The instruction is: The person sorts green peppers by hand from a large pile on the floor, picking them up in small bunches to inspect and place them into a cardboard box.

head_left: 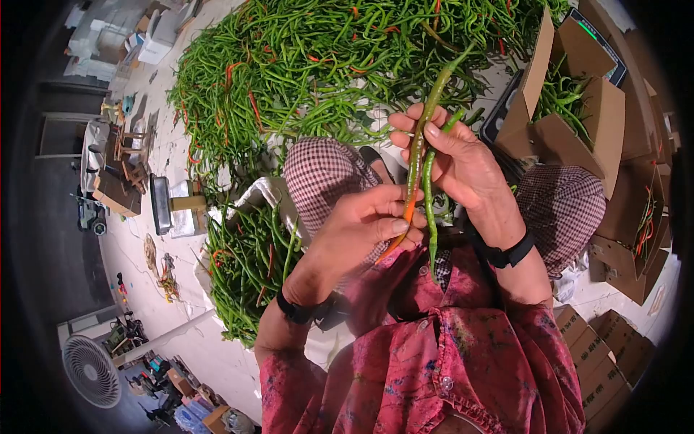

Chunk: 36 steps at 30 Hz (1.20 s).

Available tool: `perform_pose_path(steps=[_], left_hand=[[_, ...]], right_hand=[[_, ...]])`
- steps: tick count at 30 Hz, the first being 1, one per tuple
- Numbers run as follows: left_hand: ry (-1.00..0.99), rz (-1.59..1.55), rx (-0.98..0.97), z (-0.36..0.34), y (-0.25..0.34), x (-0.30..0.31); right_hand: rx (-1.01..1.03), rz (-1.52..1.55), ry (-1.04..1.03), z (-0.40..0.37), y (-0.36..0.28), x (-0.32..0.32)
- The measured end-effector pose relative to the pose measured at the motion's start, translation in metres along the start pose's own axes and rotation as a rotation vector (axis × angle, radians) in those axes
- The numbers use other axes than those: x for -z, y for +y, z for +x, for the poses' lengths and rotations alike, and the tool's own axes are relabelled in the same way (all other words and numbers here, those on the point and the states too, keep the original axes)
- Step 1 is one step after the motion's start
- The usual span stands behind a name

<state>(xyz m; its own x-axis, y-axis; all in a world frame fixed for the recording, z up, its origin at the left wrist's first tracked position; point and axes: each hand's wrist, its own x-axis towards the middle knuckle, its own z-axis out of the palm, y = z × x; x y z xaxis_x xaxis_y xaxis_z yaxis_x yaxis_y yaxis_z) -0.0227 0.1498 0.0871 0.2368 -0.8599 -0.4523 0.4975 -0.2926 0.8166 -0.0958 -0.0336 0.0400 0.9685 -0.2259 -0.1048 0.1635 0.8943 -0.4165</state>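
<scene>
A long pepper (417, 155), green at the top and orange-red toward its tip, slants between my two hands. My right hand (463, 155) pinches its upper part between thumb and fingers and also holds a thinner green pepper (428, 192) beside it. Lower down, the fingers of my left hand (376, 220) close around the orange end. Ahead of my knees spreads a large heap of green peppers (318, 72) with some red ones mixed in. More green peppers (253, 267) lie in a white bag left of my left forearm.
An open cardboard box (607, 126) holding green peppers stands at the right, near a dark scale (589, 47). Below it is another box (614, 253) with a few red and green peppers. A fan (91, 370) is at the lower left.
</scene>
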Motion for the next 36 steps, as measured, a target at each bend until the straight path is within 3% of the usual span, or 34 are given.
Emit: perform_pose_path(steps=[5,8,11,14,16,18,19,20,22,24,25,27,28,30,31,32,33,34,36], left_hand=[[-0.017,-0.134,0.061,0.004,-0.006,0.0],[-0.046,-0.131,-0.01,0.008,-0.014,0.002],[0.003,0.061,-0.034,0.008,-0.014,0.0],[0.02,-0.132,-0.051,-0.006,-0.011,-0.004],[0.24,-0.186,-0.156,-0.036,-0.008,0.006],[0.52,-0.041,-0.183,-0.078,-0.01,0.028],[0.738,0.226,-0.208,-0.095,-0.012,0.027],[0.771,0.017,-0.148,-0.111,-0.011,0.036],[0.716,0.101,-0.161,-0.162,-0.072,0.097],[0.876,0.943,0.225,-0.206,-0.126,0.126],[1.192,1.029,0.05,-0.194,-0.129,0.1],[1.215,0.731,-0.047,-0.177,-0.103,0.075],[1.088,0.651,-0.044,-0.159,-0.074,0.046],[0.857,0.372,-0.274,-0.108,-0.051,-0.001],[0.68,0.486,-0.494,-0.086,-0.069,0.006],[0.561,0.211,-0.267,-0.06,-0.054,-0.013],[0.419,0.476,-0.224,-0.033,-0.025,-0.035],[0.339,0.472,-0.292,-0.007,-0.025,-0.043],[0.284,0.452,-0.158,0.024,-0.023,-0.045]], right_hand=[[0.001,-0.069,0.069,0.001,-0.002,0.006],[0.009,-0.107,0.122,0.0,-0.003,0.008],[-0.05,-0.179,0.162,-0.001,-0.003,0.002],[-0.066,-0.136,0.1,0.001,-0.002,0.004],[-0.078,-0.078,0.042,0.0,-0.009,0.009],[-0.042,-0.082,0.03,-0.002,-0.015,0.012],[-0.012,-0.085,0.016,-0.004,-0.019,0.013],[-0.005,-0.075,-0.01,-0.005,-0.023,0.015],[0.013,-0.118,-0.044,-0.008,-0.027,0.014],[0.032,-0.068,-0.098,-0.011,-0.024,0.015],[0.036,-0.088,-0.079,-0.013,-0.02,0.014],[0.045,-0.15,-0.098,-0.015,-0.014,0.009],[0.035,-0.156,-0.101,-0.018,-0.011,0.005],[0.038,-0.149,-0.118,-0.018,-0.006,-0.004],[0.045,-0.148,-0.125,-0.019,-0.002,-0.008],[0.039,-0.15,-0.101,-0.02,0.001,-0.01],[0.034,-0.151,-0.071,-0.023,0.004,-0.012],[0.055,-0.189,-0.011,-0.026,0.003,-0.015],[0.032,-0.248,0.12,-0.032,-0.006,-0.012]])
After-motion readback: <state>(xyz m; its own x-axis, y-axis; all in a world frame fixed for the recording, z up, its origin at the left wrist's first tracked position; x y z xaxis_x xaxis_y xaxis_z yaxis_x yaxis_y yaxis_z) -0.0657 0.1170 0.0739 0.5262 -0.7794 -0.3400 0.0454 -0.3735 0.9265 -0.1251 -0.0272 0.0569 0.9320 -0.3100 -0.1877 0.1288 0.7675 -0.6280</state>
